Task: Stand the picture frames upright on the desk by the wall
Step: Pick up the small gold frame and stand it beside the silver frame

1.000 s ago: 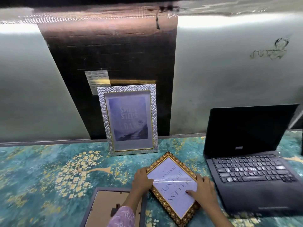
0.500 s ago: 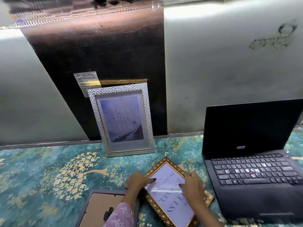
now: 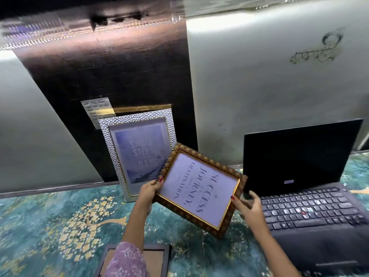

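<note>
A gold ornate frame (image 3: 199,188) with a white text print is held up off the desk, tilted, its text sideways. My left hand (image 3: 148,191) grips its left edge and my right hand (image 3: 246,204) grips its right edge from behind. Behind it a silver hammered frame (image 3: 137,148) with a blue print stands upright against the dark wall panel; the gold frame overlaps its lower right corner. A third frame (image 3: 157,258) lies face down at the desk's front edge, its brown back showing, partly hidden by my left sleeve.
An open black laptop (image 3: 303,176) stands to the right, close to the gold frame's right edge. The desk (image 3: 60,220) has a teal cover with gold flowers. A pale wall (image 3: 259,92) rises behind, with a dark panel (image 3: 111,72) in the middle.
Both hands have lifted the gold frame off the desk and raised it toward the wall, tilting it up. It now overlaps the silver frame.
</note>
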`<state>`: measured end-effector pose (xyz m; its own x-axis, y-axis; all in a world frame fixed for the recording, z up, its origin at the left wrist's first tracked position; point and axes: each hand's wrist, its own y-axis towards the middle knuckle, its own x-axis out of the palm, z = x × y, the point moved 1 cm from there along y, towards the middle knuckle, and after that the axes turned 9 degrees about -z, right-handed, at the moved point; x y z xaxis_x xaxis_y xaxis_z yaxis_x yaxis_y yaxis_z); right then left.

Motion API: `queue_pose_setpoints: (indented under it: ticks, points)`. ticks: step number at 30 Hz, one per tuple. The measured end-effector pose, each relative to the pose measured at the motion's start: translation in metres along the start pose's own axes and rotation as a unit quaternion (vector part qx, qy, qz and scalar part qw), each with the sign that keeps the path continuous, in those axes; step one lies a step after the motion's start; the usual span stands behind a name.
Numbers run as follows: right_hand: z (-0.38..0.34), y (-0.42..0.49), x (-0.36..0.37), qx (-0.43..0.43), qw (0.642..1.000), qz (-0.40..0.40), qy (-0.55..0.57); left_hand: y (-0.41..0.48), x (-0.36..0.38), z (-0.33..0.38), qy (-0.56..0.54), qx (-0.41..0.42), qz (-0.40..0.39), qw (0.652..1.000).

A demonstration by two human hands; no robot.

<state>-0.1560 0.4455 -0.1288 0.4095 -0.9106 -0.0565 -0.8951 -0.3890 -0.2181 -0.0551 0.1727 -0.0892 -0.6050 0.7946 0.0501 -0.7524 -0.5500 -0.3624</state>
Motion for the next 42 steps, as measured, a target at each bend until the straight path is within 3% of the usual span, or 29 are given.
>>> queue_pose_setpoints:
  ticks: [2,3,5,7,10,13,17,21,23,25,27,29,32,42]
  points:
    - [-0.014,-0.002,0.007,0.005,0.985,-0.063,0.163,-0.002,0.004,-0.003,-0.085,0.009,0.013,0.996]
    - [-0.021,-0.001,0.011,0.002,0.976,-0.1,0.192,-0.003,0.01,-0.007,-0.128,0.007,0.014,0.992]
    - [-0.032,0.002,0.02,-0.016,0.972,-0.163,0.166,-0.008,0.026,-0.018,-0.239,-0.006,0.019,0.971]
    - [-0.044,0.009,0.023,-0.045,0.968,-0.174,0.173,-0.015,0.043,-0.027,-0.364,-0.019,0.029,0.931]
    - [-0.065,0.026,0.022,-0.073,0.945,-0.176,0.265,-0.02,0.063,-0.04,-0.428,-0.054,0.028,0.902]
    - [-0.085,0.04,0.033,-0.103,0.96,-0.165,0.199,-0.02,0.083,-0.051,-0.414,-0.098,0.004,0.905]
    - [-0.086,0.046,0.052,-0.142,0.982,-0.113,0.055,-0.021,0.104,-0.052,-0.353,-0.138,-0.095,0.92]
    - [-0.078,0.052,0.038,-0.153,0.987,-0.038,0.043,-0.015,0.096,-0.048,-0.173,-0.137,-0.161,0.962]
    - [-0.075,0.058,0.026,-0.155,0.986,0.011,0.062,-0.001,0.085,-0.04,-0.111,-0.115,-0.131,0.978]
    - [-0.076,0.065,0.016,-0.161,0.985,0.045,0.05,0.01,0.076,-0.026,-0.019,-0.068,-0.048,0.996]
    - [-0.08,0.073,0.013,-0.177,0.983,0.044,0.011,0.021,0.074,-0.012,0.084,0.01,0.02,0.996]
    - [-0.086,0.078,0.018,-0.197,0.979,0.03,-0.037,0.03,0.081,0.001,0.135,0.074,0.016,0.988]
    - [-0.089,0.083,0.03,-0.197,0.977,-0.014,-0.08,0.035,0.095,0.011,0.112,0.079,-0.047,0.989]
    - [-0.067,0.105,0.04,-0.113,0.992,0.005,-0.061,0.043,0.098,-0.004,0.063,0.034,-0.031,0.997]
